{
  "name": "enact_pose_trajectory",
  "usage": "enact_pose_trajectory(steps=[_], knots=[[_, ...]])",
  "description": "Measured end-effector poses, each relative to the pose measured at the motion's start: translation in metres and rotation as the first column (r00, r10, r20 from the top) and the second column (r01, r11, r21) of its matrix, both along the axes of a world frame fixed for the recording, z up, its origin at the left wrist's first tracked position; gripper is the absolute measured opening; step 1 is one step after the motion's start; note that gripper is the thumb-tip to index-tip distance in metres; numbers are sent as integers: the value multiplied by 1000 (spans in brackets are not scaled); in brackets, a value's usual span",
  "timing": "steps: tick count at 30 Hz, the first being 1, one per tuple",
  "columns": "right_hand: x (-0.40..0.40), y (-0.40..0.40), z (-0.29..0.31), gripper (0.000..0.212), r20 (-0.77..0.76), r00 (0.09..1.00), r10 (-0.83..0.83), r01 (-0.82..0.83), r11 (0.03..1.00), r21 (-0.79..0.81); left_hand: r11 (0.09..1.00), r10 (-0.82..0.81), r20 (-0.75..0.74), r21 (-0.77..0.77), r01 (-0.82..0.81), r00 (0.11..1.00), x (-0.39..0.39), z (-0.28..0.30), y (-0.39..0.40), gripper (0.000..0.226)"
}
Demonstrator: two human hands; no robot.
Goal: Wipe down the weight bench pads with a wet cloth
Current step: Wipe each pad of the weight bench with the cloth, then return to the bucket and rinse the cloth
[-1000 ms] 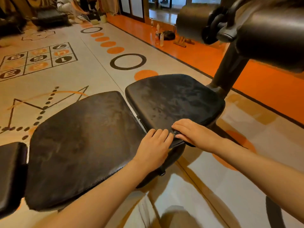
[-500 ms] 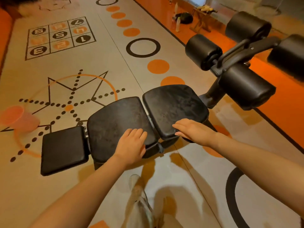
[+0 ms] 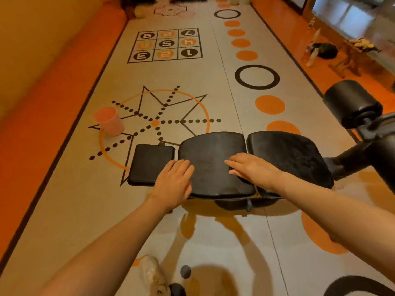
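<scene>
Our 2 hands have slid leftward from the seat pad [image 3: 286, 154]: left hand [image 3: 174, 182] and right hand [image 3: 250, 169] now lie flat, fingers straight, holding nothing, on the middle pad [image 3: 213, 150]; no cloth shows, so wiping looks stalled.

A pink plastic cup [image 3: 109, 120] stands upright on the pale printed floor mat [image 3: 192, 82], on the orange ring of a black star-and-dots pattern [image 3: 159, 121]. Beyond the cup lies a nine-square number grid [image 3: 165, 44]. Right of the cup, a row of orange dots [image 3: 269, 104] runs away along the mat, with a black ring [image 3: 257, 77] among them. Nearer than the cup, at the lower edge, a worn white shoe [image 3: 152, 274] rests on the mat. Far right of the cup, a small wooden stand [image 3: 352, 58] sits on orange flooring [image 3: 299, 39].
</scene>
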State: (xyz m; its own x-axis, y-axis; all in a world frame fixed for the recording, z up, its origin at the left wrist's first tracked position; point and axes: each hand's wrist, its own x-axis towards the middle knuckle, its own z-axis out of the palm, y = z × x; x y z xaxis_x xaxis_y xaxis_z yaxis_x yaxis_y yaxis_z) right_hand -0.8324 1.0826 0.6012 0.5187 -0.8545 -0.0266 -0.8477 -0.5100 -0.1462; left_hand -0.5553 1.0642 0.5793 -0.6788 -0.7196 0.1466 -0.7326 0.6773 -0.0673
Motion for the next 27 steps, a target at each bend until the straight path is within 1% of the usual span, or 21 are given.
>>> enact_pose_trajectory(steps=[3, 7, 9, 12, 15, 18, 22, 23, 26, 27], knots=[[57, -38, -2, 40, -18, 993, 121, -121, 993, 3, 997, 70, -18, -26, -71, 997, 53, -1, -12, 43], [145, -94, -9, 51, -66, 966, 251, -250, 968, 16, 981, 194, -12, -18, -194, 981, 133, -2, -41, 46], [195, -124, -10, 51, -93, 949, 301, -299, 954, 33, 973, 230, -17, -6, -230, 973, 176, -2, -61, 45], [275, -167, -8, 46, -55, 941, 333, -331, 942, 50, 955, 296, -49, 35, -295, 954, 242, -5, -91, 43], [346, -206, -5, 49, -22, 931, 364, -362, 931, 53, 933, 354, -15, 72, -352, 935, 303, -4, -118, 38], [410, -240, 3, 50, 7, 923, 385, -384, 921, 68, 916, 397, 19, 60, -397, 918, 357, 1, -145, 36], [473, -286, 1, 52, -30, 912, 409, -405, 909, 100, 887, 456, 41, 56, -458, 889, 412, 6, -181, 35], [487, -297, 1, 54, -38, 913, 407, -400, 909, 116, 879, 472, 41, 54, -473, 881, 423, 5, -190, 35], [524, -333, -5, 75, -39, 910, 413, -404, 904, 142, 863, 499, 67, 62, -502, 864, 451, 0, -219, 37], [536, -347, -8, 71, -56, 908, 416, -406, 903, 140, 860, 503, 80, 50, -507, 861, 460, -3, -231, 39]])
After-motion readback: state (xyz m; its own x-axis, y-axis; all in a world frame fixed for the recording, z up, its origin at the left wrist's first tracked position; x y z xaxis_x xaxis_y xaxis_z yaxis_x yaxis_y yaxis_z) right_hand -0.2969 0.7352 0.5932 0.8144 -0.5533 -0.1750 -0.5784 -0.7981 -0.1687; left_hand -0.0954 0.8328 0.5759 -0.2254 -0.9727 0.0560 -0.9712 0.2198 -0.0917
